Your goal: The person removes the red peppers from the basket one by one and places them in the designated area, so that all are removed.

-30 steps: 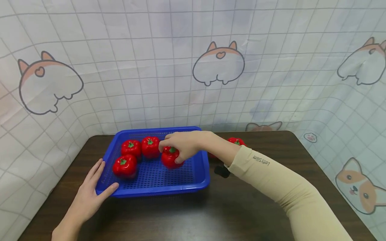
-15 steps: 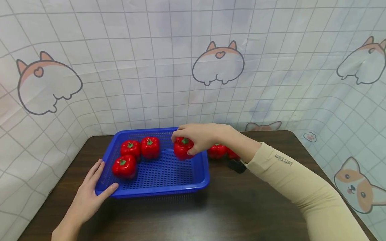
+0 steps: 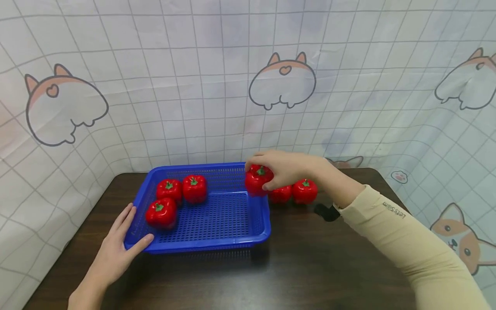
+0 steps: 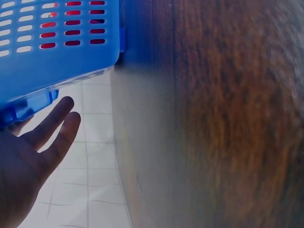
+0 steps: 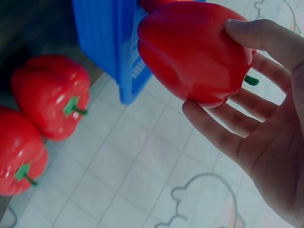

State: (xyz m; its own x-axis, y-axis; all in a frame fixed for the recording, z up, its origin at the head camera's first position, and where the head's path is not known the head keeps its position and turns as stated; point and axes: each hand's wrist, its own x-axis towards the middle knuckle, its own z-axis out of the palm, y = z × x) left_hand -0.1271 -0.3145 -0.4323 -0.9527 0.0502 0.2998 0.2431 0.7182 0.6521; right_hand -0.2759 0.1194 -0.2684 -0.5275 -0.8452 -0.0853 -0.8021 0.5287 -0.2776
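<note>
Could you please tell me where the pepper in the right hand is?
In the head view, the red pepper in the right hand appears at the far right corner of the blue basket, just left of the two peppers on the table.

Red pepper [image 3: 255, 183] (green-stemmed) in the right hand [image 3: 286, 167]

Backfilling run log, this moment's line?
left grip: touching blue basket | right grip: holding red pepper | in basket: three peppers | on table: two peppers
</note>
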